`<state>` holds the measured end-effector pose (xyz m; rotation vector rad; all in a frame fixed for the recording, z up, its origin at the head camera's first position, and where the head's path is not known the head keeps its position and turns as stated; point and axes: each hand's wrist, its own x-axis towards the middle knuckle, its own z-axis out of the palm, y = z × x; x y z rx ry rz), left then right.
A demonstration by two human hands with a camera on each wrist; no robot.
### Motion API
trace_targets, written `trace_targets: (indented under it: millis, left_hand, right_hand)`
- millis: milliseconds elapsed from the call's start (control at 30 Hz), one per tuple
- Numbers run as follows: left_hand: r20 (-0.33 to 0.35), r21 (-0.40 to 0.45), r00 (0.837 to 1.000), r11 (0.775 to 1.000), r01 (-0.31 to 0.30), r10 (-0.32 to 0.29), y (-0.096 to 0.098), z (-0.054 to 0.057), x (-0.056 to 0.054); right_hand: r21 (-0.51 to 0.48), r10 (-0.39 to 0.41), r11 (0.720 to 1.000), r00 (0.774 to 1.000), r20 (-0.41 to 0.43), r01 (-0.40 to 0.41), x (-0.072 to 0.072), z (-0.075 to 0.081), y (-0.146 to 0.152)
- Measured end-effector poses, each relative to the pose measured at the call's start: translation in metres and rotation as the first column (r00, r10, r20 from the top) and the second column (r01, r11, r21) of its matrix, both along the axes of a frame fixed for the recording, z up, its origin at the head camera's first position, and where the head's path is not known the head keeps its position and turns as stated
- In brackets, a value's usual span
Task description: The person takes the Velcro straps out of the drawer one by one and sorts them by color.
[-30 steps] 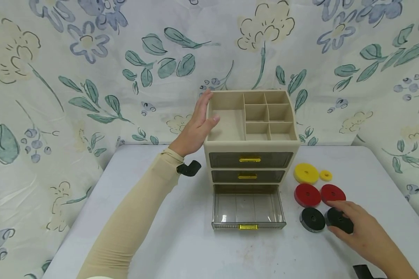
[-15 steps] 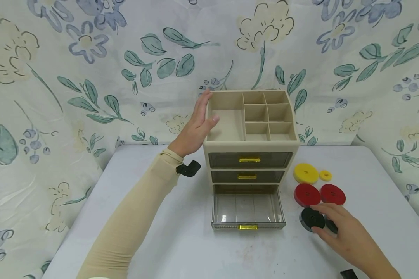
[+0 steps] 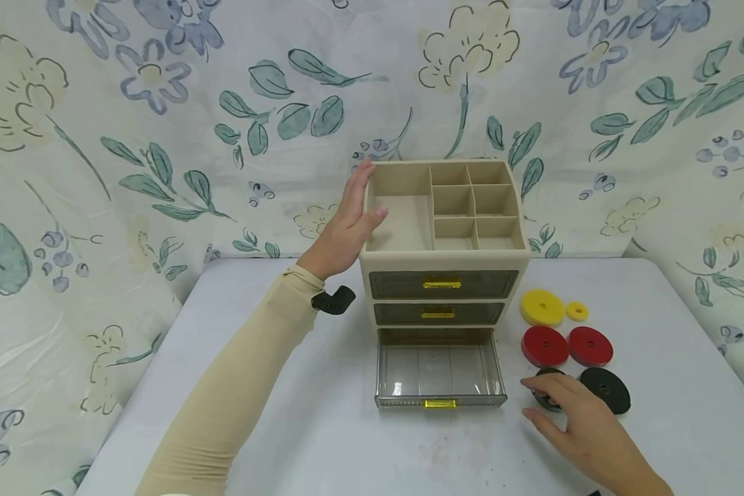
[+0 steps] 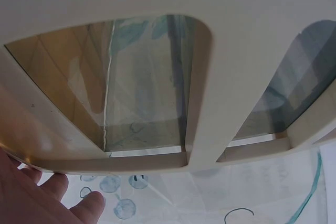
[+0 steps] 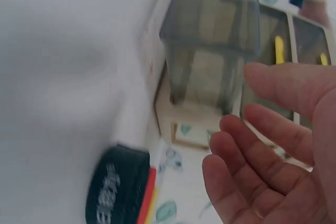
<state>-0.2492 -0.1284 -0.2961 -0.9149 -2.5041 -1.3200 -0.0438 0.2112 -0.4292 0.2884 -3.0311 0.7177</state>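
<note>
My left hand (image 3: 344,231) rests along the left side of a cream drawer organizer (image 3: 446,255), fingers straight, thumb over its top rim. In the left wrist view its fingertips (image 4: 92,205) show beside the organizer's slotted wall. My right hand (image 3: 589,434) hovers at the left black roll (image 3: 547,401), a thick disc, partly covering it; thumb and fingers are apart. The right wrist view shows nothing between these fingers, with a black roll (image 5: 118,187) printed in white lying off to the side. Another black roll (image 3: 607,391) lies right of the hand.
Two red rolls (image 3: 544,346) lie behind the black ones, with a large yellow roll (image 3: 542,308) and a small yellow one (image 3: 576,311) farther back. The organizer's bottom clear drawer (image 3: 440,368) is pulled out; two drawers above are closed. A floral sheet (image 3: 285,138) hangs behind.
My right hand has moved left from the right black roll to the left one, uncovering the right roll. The left hand, organizer and drawer stay put.
</note>
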Motion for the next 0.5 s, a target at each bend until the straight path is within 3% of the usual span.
trace_targets:
  millis: [300,500]
  left_hand:
    - [0.000,0.007,1.000,1.000,0.003,-0.003,-0.001,-0.001,0.000]
    - [-0.007,0.011,1.000,1.000,0.010,-0.009,-0.001,-0.001,0.000]
  right_hand:
    - [-0.040,0.018,0.999,0.997,0.080,-0.015,-0.002,-0.003,-0.017]
    - [-0.082,-0.043,0.996,0.998,0.043,0.046,0.000,-0.003,-0.025]
